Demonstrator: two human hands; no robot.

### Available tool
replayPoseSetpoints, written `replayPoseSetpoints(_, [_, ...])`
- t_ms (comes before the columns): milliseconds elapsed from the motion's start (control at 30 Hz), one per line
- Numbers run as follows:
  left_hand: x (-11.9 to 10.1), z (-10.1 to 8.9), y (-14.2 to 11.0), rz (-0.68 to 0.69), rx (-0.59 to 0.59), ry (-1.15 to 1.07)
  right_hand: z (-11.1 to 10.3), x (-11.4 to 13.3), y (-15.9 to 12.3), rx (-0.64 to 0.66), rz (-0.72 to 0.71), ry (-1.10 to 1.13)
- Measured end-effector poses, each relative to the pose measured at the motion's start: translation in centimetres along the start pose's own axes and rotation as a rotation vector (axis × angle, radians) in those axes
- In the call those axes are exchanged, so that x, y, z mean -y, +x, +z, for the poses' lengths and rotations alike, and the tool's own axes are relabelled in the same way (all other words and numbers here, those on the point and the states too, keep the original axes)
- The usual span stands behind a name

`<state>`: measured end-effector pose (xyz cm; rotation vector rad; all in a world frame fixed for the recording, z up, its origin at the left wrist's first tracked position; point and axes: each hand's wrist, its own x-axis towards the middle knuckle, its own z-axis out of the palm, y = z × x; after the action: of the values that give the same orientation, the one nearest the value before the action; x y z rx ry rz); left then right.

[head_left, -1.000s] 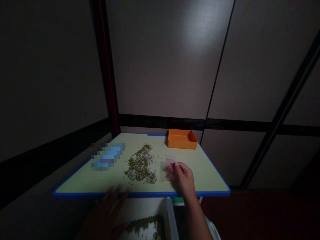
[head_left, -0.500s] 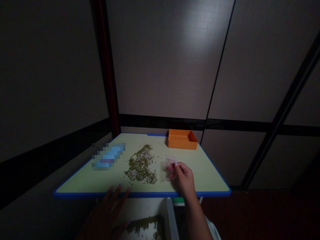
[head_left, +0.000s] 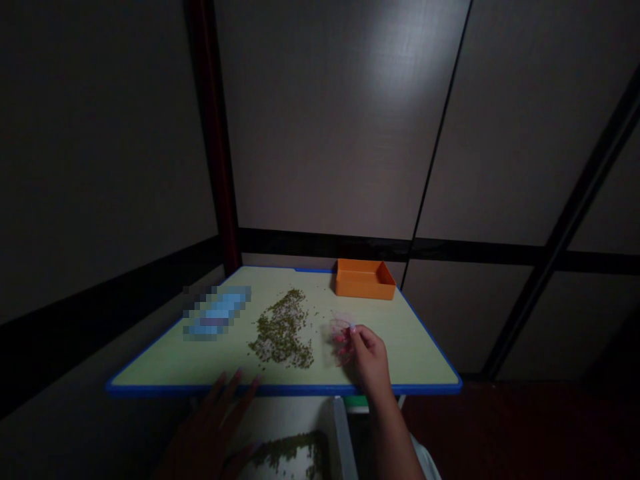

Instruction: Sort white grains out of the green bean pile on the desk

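Two bare hands work at a blue-edged table, the right hand pinching a clear, pink-marked plastic piece between thumb and fingers above the near right of the top. The left hand, fingers spread and apart, reaches the near edge in shadow; whether it touches is unclear. Small green grains lie scattered just left of the piece, an orange tray sits at the far right, and a pixelated blue item lies at left. Below, a pale-walled bin holds more grains. A light edge pinch, wrist steady, would likely avoid bending the piece or brushing the grains. Compared with half a second earlier, only the piece's blurred outline looks slightly altered.
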<state>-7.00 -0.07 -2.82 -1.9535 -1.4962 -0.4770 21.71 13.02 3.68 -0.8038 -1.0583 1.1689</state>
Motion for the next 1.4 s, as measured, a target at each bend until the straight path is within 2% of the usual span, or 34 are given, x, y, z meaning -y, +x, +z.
replayPoseSetpoints(233, [0.1, -0.1, 0.1, -0.018, -0.006, -0.032, -0.1, -0.1, 0.0, 0.02, -0.012, 0.001])
replayPoseSetpoints(467, [-0.1, -0.6, 0.6, 0.04, -0.057, 0.042, -0.1, -0.1, -0.1, 0.032, 0.02, -0.002])
replayPoseSetpoints(667, [-0.1, -0.3, 0.1, -0.007, 0.032, -0.008, -0.2, -0.2, 0.0, 0.035, 0.006, -0.036])
replayPoseSetpoints(833, [-0.2, 0.0, -0.1, 0.0, -0.032, 0.033, -0.4, -0.4, 0.1, 0.025, -0.043, -0.102])
replayPoseSetpoints(1033, [-0.3, -0.1, 0.2, 0.019, -0.056, 0.031, -0.1, 0.3, -0.2, 0.026, 0.005, -0.078])
replayPoseSetpoints(1233, [-0.2, -0.3, 0.2, 0.008, -0.019, 0.015, 0.4, 1.2, -0.6, 0.035, 0.004, -0.068])
replayPoseSetpoints(1400, [-0.1, -0.3, 0.1, -0.038, 0.055, -0.05, 0.3, 0.9, -0.5, 0.04, -0.003, -0.066])
